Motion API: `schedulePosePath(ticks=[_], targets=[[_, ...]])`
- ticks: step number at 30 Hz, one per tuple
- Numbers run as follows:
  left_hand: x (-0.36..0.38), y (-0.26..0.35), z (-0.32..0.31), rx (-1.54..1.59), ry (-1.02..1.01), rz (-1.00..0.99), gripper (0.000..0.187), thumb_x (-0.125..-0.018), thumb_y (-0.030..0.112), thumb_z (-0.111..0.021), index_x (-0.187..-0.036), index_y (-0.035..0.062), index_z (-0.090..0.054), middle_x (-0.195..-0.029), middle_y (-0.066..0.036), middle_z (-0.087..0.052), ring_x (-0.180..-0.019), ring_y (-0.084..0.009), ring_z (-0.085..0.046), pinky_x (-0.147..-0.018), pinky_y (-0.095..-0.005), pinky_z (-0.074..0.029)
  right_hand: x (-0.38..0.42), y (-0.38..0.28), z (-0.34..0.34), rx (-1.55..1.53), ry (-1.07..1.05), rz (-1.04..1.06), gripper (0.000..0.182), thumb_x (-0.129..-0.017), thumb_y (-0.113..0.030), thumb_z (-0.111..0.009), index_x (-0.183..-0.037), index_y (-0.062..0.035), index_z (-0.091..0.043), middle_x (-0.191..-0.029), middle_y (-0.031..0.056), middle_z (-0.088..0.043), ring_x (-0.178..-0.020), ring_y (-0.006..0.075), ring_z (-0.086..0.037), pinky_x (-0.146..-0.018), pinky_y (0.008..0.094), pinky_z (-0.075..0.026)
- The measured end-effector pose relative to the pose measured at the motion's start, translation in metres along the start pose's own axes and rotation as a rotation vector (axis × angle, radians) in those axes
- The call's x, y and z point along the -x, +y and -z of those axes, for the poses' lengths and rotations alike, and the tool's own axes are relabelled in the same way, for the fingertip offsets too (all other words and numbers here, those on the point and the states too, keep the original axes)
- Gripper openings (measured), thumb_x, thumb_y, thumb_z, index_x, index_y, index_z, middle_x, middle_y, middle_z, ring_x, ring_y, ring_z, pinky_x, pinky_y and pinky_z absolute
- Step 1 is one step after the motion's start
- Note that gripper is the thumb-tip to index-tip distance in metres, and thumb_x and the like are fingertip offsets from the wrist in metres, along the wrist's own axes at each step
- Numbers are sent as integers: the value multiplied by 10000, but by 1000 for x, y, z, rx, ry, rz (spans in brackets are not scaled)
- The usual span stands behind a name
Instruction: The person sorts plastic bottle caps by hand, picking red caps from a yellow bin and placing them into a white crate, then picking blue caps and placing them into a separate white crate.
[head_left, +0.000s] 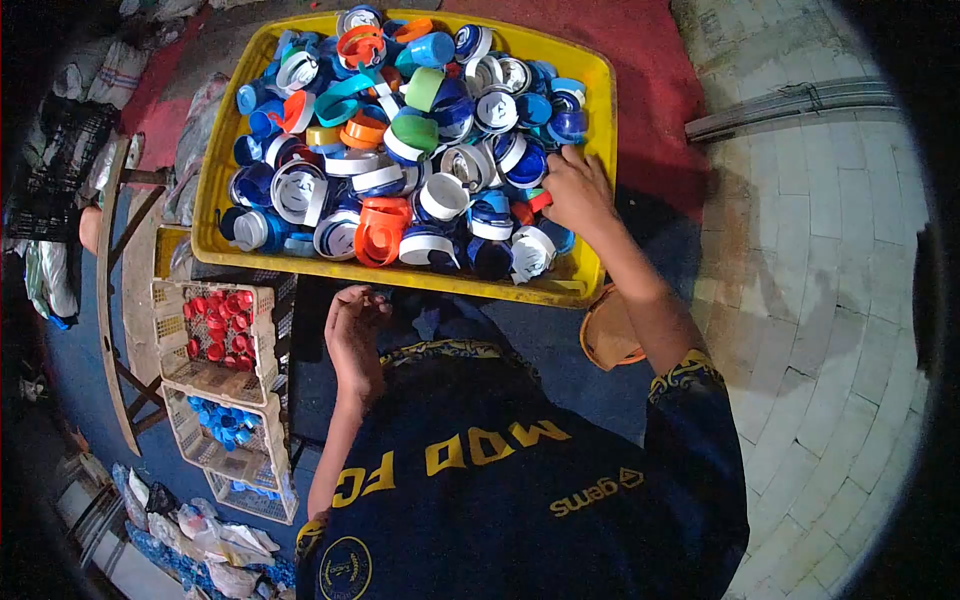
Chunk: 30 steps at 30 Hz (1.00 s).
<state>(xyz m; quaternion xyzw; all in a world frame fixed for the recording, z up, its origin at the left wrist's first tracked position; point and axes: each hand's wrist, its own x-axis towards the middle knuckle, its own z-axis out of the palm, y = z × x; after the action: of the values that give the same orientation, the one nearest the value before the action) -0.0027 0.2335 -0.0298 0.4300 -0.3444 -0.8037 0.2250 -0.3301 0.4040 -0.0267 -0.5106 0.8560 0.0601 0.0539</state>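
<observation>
A yellow tray (225, 160) full of plastic caps in blue, white, orange and green lies in front of me. My right hand (578, 190) reaches over its right side, fingers bent down among the caps, beside a small red and green cap (539, 199). Whether the fingers grip a cap is hard to make out. Just below the tray's near edge, my left hand (355, 318) is held with its fingers curled together; anything inside them is hidden. An orange cap (380, 232) and a white cap (444, 196) lie near the tray's middle.
At the left stand a crate of red caps (262, 335) and a crate of blue caps (187, 440), beside a wooden frame (108, 310). A round orange container (612, 330) is under my right forearm. Plastic bags (215, 540) lie lower left; metal bars (800, 100) are at the right.
</observation>
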Motion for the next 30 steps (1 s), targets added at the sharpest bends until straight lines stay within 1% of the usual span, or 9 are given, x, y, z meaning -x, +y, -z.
schedulePosePath(ticks=[4,7,11,15,17,19,22,27,30], targets=[[1,0,-3,-2,-23,-22,146,-1012,164,-531,-1046,44,-606,-924,-79,-640,-874,-185,-637,-867,-340,-515,5,18,13,-237,-49,-7,251,-722,-213,-810,-891,-34,-761,-968,135,-655,-979,327,-633,-889,450,-522],[4,-2,-3,-66,-81,-78,150,-1012,160,-549,-1055,28,-609,-943,-79,-649,-894,-177,-642,-878,-328,-511,25,20,27,-605,181,-98,301,-761,-245,-816,-925,-2,-748,-908,154,-658,-873,370,-652,-817,431,-532],[12,6,-26,-247,-144,-184,155,-1009,137,-569,-1081,6,-612,-986,-71,-655,-940,-153,-639,-892,-315,-503,50,7,48,-1017,200,-251,330,-881,-297,-785,-845,20,-702,-709,57,-585,-670,148,-588,-642,312,-467],[9,12,-60,-559,-351,-311,155,-984,77,-616,-1122,7,-608,-1025,-49,-662,-947,-131,-638,-873,-288,-500,64,-23,26,-1433,214,-355,387,-960,-290,-723,-682,-91,-542,-647,-102,-377,-621,20,-329,-531,262,-249],[8,20,-82,-752,-396,-428,341,-926,89,-707,-1238,13,-593,-1105,-105,-667,-972,-155,-640,-854,-304,-515,65,-43,6,-1512,219,-345,383,-965,-294,-715,-687,-84,-556,-635,-105,-376,-609,24,-330,-528,267,-253],[13,33,-103,-1024,-452,-576,541,-869,146,-778,-1338,14,-542,-1251,-174,-617,-1081,-279,-650,-912,-356,-526,65,-62,6,-1454,260,-307,338,-972,-283,-708,-727,-65,-626,-611,-94,-413,-590,25,-348,-517,257,-255],[10,26,-117,-1200,-471,-849,733,-785,152,-847,-1404,-2,-484,-1349,-220,-555,-1206,-374,-595,-1007,-413,-497,67,-91,20,-1619,221,-291,328,-975,-267,-703,-773,-10,-676,-641,-38,-568,-598,33,-491,-524,253,-372],[-1,14,-102,-1224,-414,-774,778,-678,65,-872,-1365,-23,-518,-1401,-242,-517,-1270,-399,-561,-1040,-440,-488,73,-118,23,-1275,263,-226,432,-927,-359,-746,-747,15,-627,-657,112,-646,-601,139,-646,-549,320,-488],[-2,15,-96,-1156,-407,-846,730,-693,118,-876,-1342,19,-557,-1409,-228,-515,-1235,-402,-591,-993,-447,-522,76,-130,30,-1383,362,-184,366,-936,-337,-738,-901,19,-659,-739,132,-675,-646,190,-672,-592,328,-513]])
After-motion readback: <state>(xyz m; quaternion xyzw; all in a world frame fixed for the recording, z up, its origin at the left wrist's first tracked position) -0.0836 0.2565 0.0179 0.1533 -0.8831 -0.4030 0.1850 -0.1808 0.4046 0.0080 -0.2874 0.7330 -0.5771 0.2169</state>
